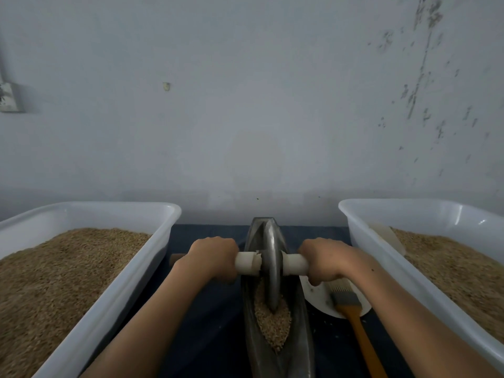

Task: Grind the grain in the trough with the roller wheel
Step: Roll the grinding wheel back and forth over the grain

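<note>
A narrow, boat-shaped metal trough (304,331) runs away from me at the centre of the dark blue table. Brown grain (272,323) lies in its near half. A grey metal roller wheel (271,266) stands upright in the groove, its lower rim in the grain. A pale axle handle (246,263) sticks out on each side. My left hand (211,257) grips the left handle, and my right hand (324,259) grips the right one. A brown tip of the axle shows beyond my left hand.
Two large white plastic tubs full of grain flank the trough, the left tub (109,304) and the right tub (395,271). A white dish (319,296) with an orange-handled brush (360,331) lies right of the trough. A scoop (388,236) rests in the right tub. A wall (245,105) stands close behind.
</note>
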### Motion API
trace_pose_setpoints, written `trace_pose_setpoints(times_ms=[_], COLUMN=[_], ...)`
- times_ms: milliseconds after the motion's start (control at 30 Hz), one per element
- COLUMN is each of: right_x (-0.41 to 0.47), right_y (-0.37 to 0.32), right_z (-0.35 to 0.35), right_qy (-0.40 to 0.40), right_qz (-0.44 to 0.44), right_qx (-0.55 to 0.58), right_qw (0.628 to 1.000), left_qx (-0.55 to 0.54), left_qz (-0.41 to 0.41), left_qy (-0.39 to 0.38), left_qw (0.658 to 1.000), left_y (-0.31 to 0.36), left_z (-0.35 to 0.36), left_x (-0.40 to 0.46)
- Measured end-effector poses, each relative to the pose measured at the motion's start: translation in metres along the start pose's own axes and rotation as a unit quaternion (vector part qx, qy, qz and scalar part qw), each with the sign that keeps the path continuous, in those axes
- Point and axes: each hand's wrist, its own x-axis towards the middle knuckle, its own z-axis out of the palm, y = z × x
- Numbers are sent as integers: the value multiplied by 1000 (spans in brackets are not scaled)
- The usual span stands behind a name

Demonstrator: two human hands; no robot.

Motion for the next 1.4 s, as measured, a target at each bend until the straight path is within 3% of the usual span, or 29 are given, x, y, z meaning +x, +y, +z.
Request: trace_pose_setpoints(times_ms=[100,433,733,900,1067,1133,1267,1400], right_x=[1,8,-2,0,5,5,2,-4], right_y=[0,-5,-2,-2,-5,-7,-6,-3], right_z=[0,10,-2,1,7,7,2,-5], right_qy=[-1,214,-5,33,166,180,112,-2], right_qz=[-1,11,-2,0,12,18,12,-3], right_qx=[1,-17,2,3,-22,-20,-32,6], right_qw=[1000,977,1000,999,986,983,993,1000], left_qx=[-13,-3,-8,6,9,3,15,14], left_qz=[-1,-33,-9,-10,-25,-25,-17,-6], left_qy=[-19,143,-29,31,138,150,113,6], left_qw=[1000,989,1000,999,990,988,993,1000], left_y=[0,5,1,2,5,4,2,2], left_z=[0,9,-1,2,9,11,8,0], left_x=[-1,2,0,1,4,3,4,2])
